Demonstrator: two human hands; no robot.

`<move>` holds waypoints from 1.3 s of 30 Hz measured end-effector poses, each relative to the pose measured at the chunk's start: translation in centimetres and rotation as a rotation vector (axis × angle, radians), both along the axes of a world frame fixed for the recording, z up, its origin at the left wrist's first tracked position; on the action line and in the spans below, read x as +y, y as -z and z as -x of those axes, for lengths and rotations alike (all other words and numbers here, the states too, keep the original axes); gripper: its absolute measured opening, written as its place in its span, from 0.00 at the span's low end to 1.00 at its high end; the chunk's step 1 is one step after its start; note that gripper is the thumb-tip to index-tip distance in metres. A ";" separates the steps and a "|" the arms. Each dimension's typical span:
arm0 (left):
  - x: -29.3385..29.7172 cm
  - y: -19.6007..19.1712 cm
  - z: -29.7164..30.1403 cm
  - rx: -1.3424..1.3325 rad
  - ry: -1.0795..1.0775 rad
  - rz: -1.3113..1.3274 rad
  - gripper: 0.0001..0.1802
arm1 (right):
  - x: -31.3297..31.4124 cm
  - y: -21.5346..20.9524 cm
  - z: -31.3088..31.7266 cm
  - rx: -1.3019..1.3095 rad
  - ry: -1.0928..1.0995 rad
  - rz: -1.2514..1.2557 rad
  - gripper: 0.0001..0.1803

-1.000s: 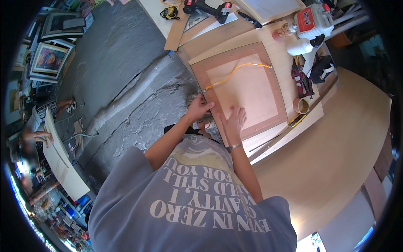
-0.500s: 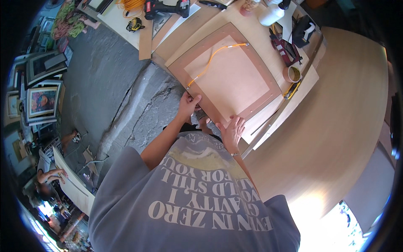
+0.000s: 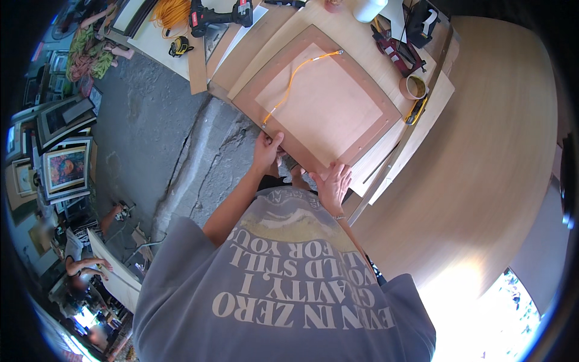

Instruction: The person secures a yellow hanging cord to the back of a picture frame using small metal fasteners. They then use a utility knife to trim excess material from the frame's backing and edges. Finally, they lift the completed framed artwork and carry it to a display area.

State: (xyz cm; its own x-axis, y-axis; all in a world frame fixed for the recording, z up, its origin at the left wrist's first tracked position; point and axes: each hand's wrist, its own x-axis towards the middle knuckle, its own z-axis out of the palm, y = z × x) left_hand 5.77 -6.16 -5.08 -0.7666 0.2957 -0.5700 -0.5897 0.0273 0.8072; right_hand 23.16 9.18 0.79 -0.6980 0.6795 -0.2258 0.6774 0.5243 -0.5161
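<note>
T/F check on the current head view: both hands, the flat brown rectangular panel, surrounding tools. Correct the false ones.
1. The left hand touches the edge of the flat brown rectangular panel. True.
2. The right hand grips the thin bright-orange cord. False: it is at the panel's near corner; the cord lies across the panel.
3. In the picture, the black cordless drill is left of the white plastic bottle. True.
4. The yellow-and-black tape measure sits on the panel. False: it lies off the panel, near the drill.

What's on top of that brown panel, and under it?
On the brown panel: an orange cord attached at both ends, and the right hand at its near corner. A pale wooden surface shows past its far edges; whatever lies directly underneath is covered.
</note>
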 end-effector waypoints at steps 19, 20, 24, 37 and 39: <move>-0.6 -1.6 1.3 -0.066 0.130 0.054 0.23 | 9.6 1.5 -0.1 0.052 0.246 -0.242 0.48; -0.7 -1.5 1.2 -0.060 0.135 0.053 0.23 | 10.5 1.8 0.4 0.062 0.253 -0.277 0.48; -1.7 -0.8 1.2 -0.130 0.118 0.060 0.23 | 15.0 2.5 2.1 0.160 0.265 -0.355 0.37; -0.2 -3.7 -4.4 -0.210 0.422 0.065 0.19 | 23.1 3.3 16.2 -0.014 -0.263 -0.434 0.32; 0.6 -3.7 -4.6 -0.242 0.346 -0.019 0.20 | 22.8 3.1 17.0 -0.051 -0.242 -0.431 0.32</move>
State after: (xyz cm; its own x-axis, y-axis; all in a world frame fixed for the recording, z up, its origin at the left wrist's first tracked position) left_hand 10.36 -5.56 -1.37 -0.4652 0.5239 -0.7135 -0.7209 0.2435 0.6489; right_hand 6.21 32.03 -2.28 -0.8428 0.5383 0.0019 0.5285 0.8281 -0.1869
